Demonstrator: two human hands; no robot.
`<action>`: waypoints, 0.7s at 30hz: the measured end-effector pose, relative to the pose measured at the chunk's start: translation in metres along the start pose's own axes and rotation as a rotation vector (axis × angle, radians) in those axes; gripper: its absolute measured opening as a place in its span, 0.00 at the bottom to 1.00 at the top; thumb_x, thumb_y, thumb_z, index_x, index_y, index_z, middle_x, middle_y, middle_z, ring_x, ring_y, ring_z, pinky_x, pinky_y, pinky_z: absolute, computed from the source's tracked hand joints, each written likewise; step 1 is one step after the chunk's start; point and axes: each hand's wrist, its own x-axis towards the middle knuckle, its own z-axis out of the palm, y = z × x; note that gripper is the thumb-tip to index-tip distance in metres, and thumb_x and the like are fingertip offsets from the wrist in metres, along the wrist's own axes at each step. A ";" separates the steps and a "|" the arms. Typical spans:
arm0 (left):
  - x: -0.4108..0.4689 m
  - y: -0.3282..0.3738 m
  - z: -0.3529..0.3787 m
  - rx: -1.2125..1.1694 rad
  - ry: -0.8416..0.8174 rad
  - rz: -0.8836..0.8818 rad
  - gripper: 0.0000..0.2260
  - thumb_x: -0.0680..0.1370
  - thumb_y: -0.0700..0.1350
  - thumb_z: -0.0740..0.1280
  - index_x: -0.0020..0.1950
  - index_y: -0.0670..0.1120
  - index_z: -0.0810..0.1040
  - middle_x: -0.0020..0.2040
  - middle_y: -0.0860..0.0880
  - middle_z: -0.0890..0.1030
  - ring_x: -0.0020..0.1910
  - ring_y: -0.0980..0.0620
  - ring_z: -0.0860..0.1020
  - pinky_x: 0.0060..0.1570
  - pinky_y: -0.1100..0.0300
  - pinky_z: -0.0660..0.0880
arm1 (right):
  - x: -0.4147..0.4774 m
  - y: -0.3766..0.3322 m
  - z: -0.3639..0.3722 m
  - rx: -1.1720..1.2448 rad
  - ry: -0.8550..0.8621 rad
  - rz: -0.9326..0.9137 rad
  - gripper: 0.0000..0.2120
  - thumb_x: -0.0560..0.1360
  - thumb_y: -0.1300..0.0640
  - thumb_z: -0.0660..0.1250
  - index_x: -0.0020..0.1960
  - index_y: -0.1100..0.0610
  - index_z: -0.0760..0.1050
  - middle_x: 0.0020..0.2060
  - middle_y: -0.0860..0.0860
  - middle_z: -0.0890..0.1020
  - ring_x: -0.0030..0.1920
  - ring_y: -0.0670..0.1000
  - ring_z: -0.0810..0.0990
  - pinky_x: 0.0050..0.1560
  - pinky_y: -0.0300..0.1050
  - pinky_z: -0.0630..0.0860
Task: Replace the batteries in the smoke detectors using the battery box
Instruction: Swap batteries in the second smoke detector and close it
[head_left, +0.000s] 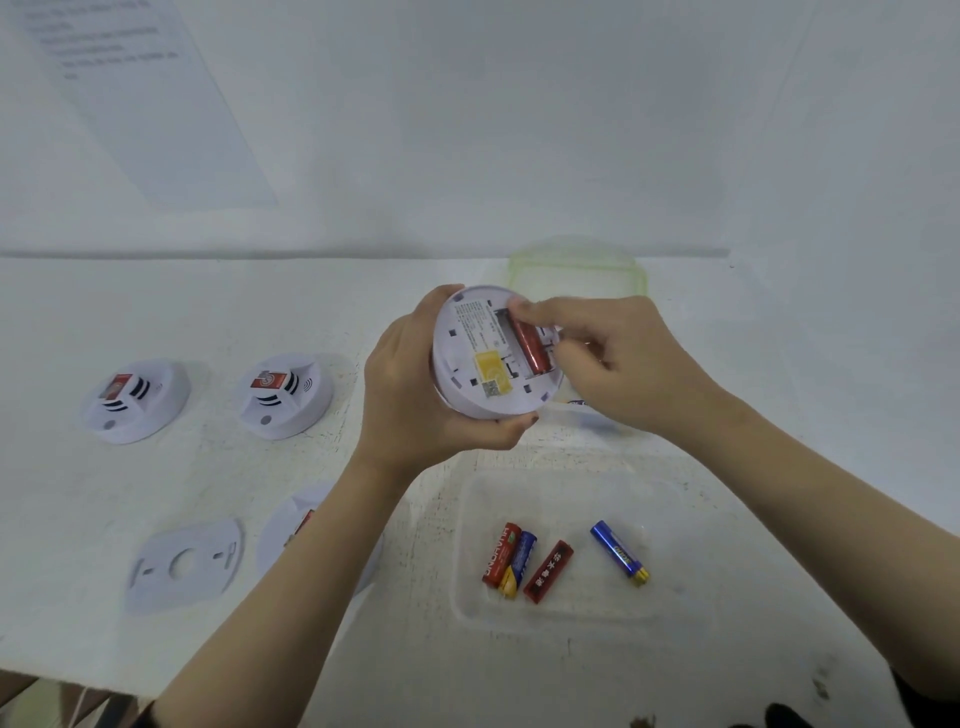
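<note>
Plastic smoke detector (480, 364), light and rigid, was gripped at its rim by left hand (410, 384), slick red battery (531, 347) pinched by right hand (623, 364).

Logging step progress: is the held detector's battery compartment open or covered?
Open. The left hand grips the smoke detector back-up; a red battery lies exposed in its bay, the right hand touching its end.
</note>
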 end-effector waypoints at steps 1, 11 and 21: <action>0.000 -0.001 0.000 -0.004 0.002 -0.008 0.37 0.63 0.60 0.73 0.58 0.31 0.75 0.51 0.41 0.81 0.47 0.45 0.81 0.44 0.48 0.80 | 0.000 0.001 0.002 -0.042 -0.016 -0.036 0.20 0.73 0.65 0.56 0.61 0.60 0.78 0.33 0.49 0.80 0.28 0.44 0.72 0.25 0.34 0.64; -0.003 -0.021 -0.003 -0.145 0.057 -0.171 0.35 0.64 0.52 0.78 0.66 0.44 0.68 0.58 0.58 0.74 0.58 0.69 0.72 0.55 0.73 0.71 | 0.016 0.036 0.009 0.203 0.070 0.283 0.20 0.76 0.68 0.56 0.62 0.54 0.77 0.58 0.51 0.81 0.43 0.46 0.83 0.45 0.36 0.80; -0.009 -0.037 -0.016 -0.084 0.041 -0.248 0.38 0.63 0.53 0.77 0.67 0.43 0.67 0.60 0.60 0.71 0.59 0.71 0.71 0.55 0.76 0.69 | 0.033 0.040 0.020 -0.514 -0.448 0.437 0.17 0.71 0.55 0.69 0.55 0.65 0.78 0.55 0.62 0.80 0.44 0.60 0.81 0.43 0.46 0.77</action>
